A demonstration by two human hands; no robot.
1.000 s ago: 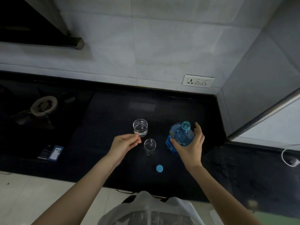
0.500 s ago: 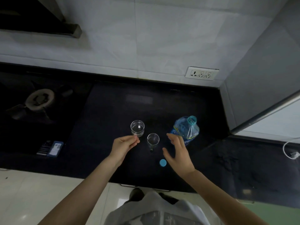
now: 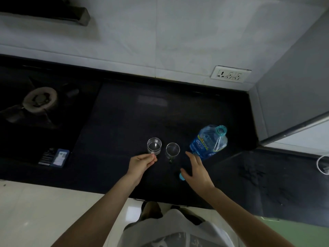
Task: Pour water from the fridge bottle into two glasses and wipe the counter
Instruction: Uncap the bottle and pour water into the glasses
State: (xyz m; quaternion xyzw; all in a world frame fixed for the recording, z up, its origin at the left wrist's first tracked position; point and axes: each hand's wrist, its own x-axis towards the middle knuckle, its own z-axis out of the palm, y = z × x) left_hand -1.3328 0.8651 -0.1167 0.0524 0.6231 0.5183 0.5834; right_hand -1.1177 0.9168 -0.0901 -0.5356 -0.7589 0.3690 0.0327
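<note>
A clear water bottle [image 3: 207, 144] with a blue label stands uncapped on the black counter [image 3: 124, 122], right of two glasses. The left glass [image 3: 154, 146] holds a little water. The smaller right glass [image 3: 172, 149] stands close beside it. My left hand [image 3: 142, 164] has its fingers curled, and thumb and fingertips pinch the foot of the left glass. My right hand [image 3: 196, 169] hovers with fingers spread just below the bottle, without touching it. It partly covers the blue cap [image 3: 181, 176] lying on the counter.
A gas burner [image 3: 40, 99] sits at the far left. A small blue and black box [image 3: 54, 157] lies near the counter's front edge. A wall socket [image 3: 230, 76] is behind the bottle and a grey wall closes the right side. A white cable [image 3: 322, 164] shows at the right edge.
My right hand let go of the bottle and dropped down and left over the blue cap. The bottle now stands alone. My left hand stayed at the left glass.
</note>
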